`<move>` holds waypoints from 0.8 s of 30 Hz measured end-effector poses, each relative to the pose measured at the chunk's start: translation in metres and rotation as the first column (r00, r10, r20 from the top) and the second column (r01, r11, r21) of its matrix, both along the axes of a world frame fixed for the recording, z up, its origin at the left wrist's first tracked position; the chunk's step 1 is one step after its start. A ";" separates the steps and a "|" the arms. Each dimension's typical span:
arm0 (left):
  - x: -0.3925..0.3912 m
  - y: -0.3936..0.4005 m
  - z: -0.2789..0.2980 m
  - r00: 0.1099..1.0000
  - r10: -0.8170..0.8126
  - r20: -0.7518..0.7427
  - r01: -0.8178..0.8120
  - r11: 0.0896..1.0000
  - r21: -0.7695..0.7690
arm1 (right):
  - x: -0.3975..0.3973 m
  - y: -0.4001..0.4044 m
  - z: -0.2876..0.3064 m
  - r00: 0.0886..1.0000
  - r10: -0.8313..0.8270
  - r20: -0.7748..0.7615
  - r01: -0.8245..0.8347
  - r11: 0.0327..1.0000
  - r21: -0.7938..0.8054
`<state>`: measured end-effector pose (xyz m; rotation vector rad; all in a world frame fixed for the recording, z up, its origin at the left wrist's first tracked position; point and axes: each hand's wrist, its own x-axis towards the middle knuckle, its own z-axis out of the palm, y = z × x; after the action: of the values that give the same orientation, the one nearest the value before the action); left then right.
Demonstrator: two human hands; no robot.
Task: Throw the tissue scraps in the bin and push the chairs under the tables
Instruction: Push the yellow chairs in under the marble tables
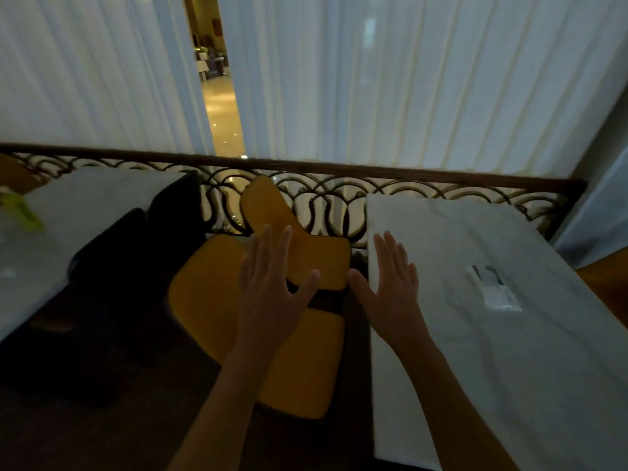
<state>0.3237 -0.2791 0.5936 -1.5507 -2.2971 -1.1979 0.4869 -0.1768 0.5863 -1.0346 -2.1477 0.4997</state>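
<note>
Two yellow-cushioned chairs stand in the gap between two white-clothed tables. The far chair (319,263) has its backrest toward the railing; the near chair (299,362) sits closer to me. My left hand (272,294) hovers flat, fingers spread, above the chairs and holds nothing. My right hand (390,287) is spread too, over the left edge of the right table (509,334), and is empty. No tissue scraps or bin show clearly.
A left table (68,212) carries a blurred green-yellow item (23,209). Dark chairs (136,253) stand beside it. A small white packet (492,287) lies on the right table. An ornate railing (339,185) and white curtains close the far side.
</note>
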 end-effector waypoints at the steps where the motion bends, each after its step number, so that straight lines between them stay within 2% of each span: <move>1: -0.021 -0.009 0.000 1.000 0.019 -0.001 -0.019 1.000 0.000 | -0.024 -0.005 0.001 0.999 0.032 -0.004 -0.032 0.999 0.002; 6: -0.116 -0.062 0.003 0.983 0.180 -0.027 -0.180 0.984 -0.013 | -0.142 -0.038 0.007 0.980 0.197 -0.009 -0.197 0.980 0.007; 13: -0.225 -0.121 -0.004 0.921 0.389 0.025 -0.389 0.921 -0.003 | -0.287 -0.072 0.010 0.895 0.445 0.004 -0.445 0.895 -0.003; 18: -0.298 -0.120 -0.014 0.887 0.460 0.049 -0.460 0.888 -0.023 | -0.370 -0.067 0.002 0.862 0.506 -0.002 -0.506 0.862 -0.027; 24: -0.397 -0.077 -0.020 0.873 0.484 0.060 -0.480 0.874 -0.070 | -0.470 -0.024 -0.009 0.865 0.501 0.010 -0.499 0.862 -0.084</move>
<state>-0.0734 -0.3565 0.5737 -0.8593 -2.5636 -1.0756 0.0164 -0.2011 0.5775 -0.5074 -2.4431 0.8195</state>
